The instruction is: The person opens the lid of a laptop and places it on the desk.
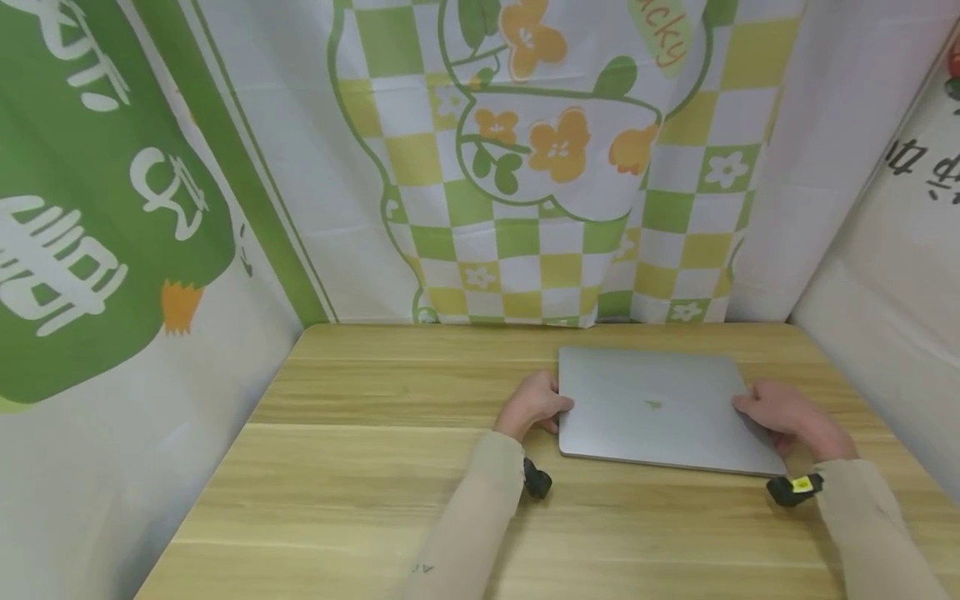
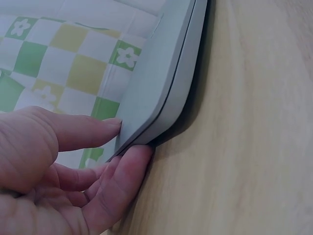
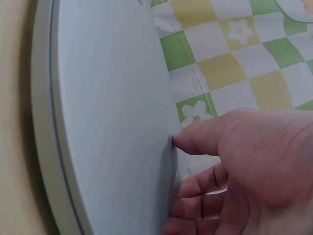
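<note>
Laptop (image 1: 637, 429): silver, lid closed, lying flat or nearly so over the right part of the wood-grain surface (image 1: 337, 483), its far edge near the checked cloth (image 1: 517, 258) at the back.
Long axis: side to side across the person's front, from one hand to the other; the near edge slants slightly, its right end lower in the head view.
Left hand (image 1: 534, 404): at the left short side, around the middle of that edge; the laptop lies to its right.
Left fingers (image 2: 124, 178): clamped on the edge, the thumb (image 2: 88, 131) against the lid and the other fingers curled at the underside.
Right hand (image 1: 787, 417): at the right short side; the laptop lies to its left.
Right fingers (image 3: 208, 183): clamped likewise, thumb tip pressed at the lid's margin, the others folded at the edge, their tips hidden behind it.
Nearer hand: neither; both touch the laptop, at opposite ends of its long axis.
Gap below: the left wrist view shows a dark strip between the laptop's casing and the surface; whether it is lifted or resting there, I cannot tell.
What the move turns on: in my judgement, the two pinches facing each other along the long axis, so keeping the laptop level would depend on both hands acting together.
</note>
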`<state>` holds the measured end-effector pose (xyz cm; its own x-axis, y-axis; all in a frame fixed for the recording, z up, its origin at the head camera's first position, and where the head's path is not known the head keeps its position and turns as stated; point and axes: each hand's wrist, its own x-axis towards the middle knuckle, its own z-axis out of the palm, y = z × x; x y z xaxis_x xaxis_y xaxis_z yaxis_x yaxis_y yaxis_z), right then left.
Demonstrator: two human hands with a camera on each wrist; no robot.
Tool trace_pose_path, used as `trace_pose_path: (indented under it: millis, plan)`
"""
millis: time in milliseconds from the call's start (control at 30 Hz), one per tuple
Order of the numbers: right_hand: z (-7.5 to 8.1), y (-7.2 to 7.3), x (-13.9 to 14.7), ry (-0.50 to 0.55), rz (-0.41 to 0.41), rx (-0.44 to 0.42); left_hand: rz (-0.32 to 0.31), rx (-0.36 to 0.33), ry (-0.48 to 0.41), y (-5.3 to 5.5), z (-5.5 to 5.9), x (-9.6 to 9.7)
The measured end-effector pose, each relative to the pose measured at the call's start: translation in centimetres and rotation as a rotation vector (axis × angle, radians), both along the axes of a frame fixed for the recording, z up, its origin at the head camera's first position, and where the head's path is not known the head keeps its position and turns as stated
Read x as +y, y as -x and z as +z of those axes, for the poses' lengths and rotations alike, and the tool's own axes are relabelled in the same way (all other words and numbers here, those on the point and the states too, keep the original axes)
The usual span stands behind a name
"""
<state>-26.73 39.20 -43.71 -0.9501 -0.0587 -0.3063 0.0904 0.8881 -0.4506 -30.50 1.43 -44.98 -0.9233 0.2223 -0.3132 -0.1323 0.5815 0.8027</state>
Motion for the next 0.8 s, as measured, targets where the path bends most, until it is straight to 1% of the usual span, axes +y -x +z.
trace_pose_path:
  millis: [200,367,533,800]
  plan:
    - [0.0,0.1,-0.3,0.008,0.007,0.006,-0.001,0.006,-0.026,-0.1,0.0,-0.4]
    - [-0.1,0.0,-0.6,-0.002,0.008,0.016,-0.006,0.013,-0.028,-0.2,-0.2,-0.8]
    - [-0.3,0.1,-0.9,0.001,0.01,0.012,0.01,0.009,-0.024,-0.3,-0.2,-1.1]
    - [-0.2,-0.1,-1.5,0.007,0.008,0.011,0.03,0.007,-0.02,-0.5,-0.1,-1.5]
